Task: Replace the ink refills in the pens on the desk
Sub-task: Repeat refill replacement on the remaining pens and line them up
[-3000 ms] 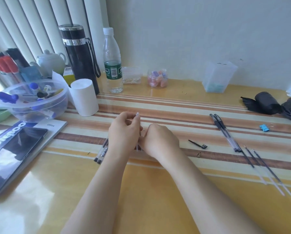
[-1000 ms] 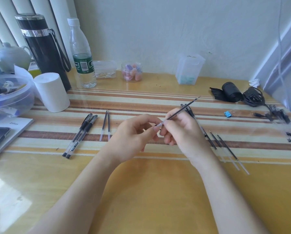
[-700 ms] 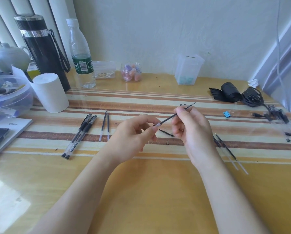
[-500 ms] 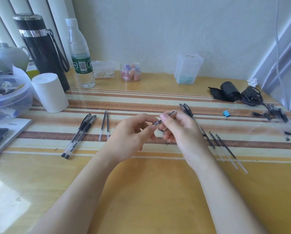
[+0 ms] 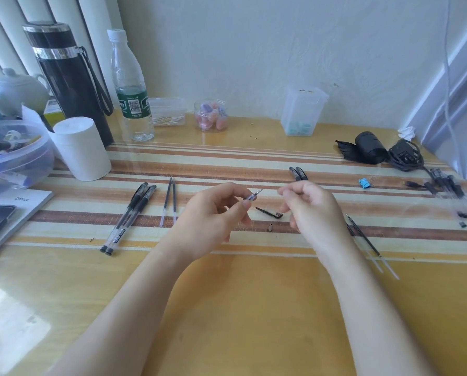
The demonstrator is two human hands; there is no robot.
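My left hand pinches a clear pen barrel above the desk's middle; a refill tip sticks out of its end toward the right. My right hand hovers just right of that tip with loosely curled fingers and nothing in it. Between the hands, a black pen cap and a small dark piece lie on the striped mat. Two capped pens and two loose refills lie to the left. Two more pens show behind my right hand, and refills lie to its right.
At the back left stand a black thermos, a water bottle, a white roll and a plastic bowl. A sweets jar, a clear box, a black pouch, a blue clip and more pens sit farther right.
My right hand slid the refill down into the barrel held by my left hand, then let go and drew slightly to the right. The view shifted right since the oldest frame.
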